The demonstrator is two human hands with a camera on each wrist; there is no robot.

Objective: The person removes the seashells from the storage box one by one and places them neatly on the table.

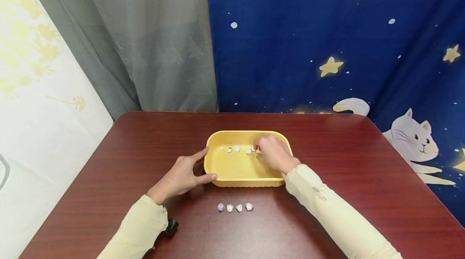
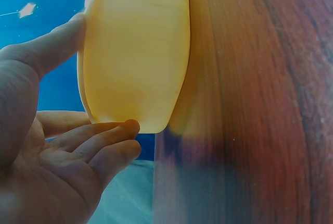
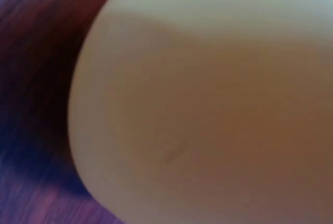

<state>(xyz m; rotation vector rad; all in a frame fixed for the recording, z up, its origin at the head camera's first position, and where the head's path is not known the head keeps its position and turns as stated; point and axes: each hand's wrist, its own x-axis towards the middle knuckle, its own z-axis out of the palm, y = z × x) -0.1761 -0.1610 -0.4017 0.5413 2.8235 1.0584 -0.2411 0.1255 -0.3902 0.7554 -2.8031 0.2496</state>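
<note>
A yellow tray [image 1: 232, 180] stands on the table. My left hand [image 1: 183, 174] grips its left end, the thumb at the near corner and the fingers along the far side; the left wrist view shows these fingers against the tray's outer wall. Reaching over the right side, my right hand [image 1: 274, 154] is inside the tray with curled fingers. Thumb and forefinger pinch a small pale seashell [image 1: 258, 152], partly hidden by the hand. Beside it lie another seashell [image 1: 248, 152] and, further left, two more, a seashell [image 1: 237, 148] and a seashell [image 1: 229, 150].
Several seashells [image 1: 239, 207] lie in a row on the dark red table [image 1: 174, 129] in front of the tray. A small black object [image 1: 172, 226] shows by the left sleeve. Behind the table hang a grey curtain [image 1: 170, 49] and a blue star-patterned curtain [image 1: 283, 49].
</note>
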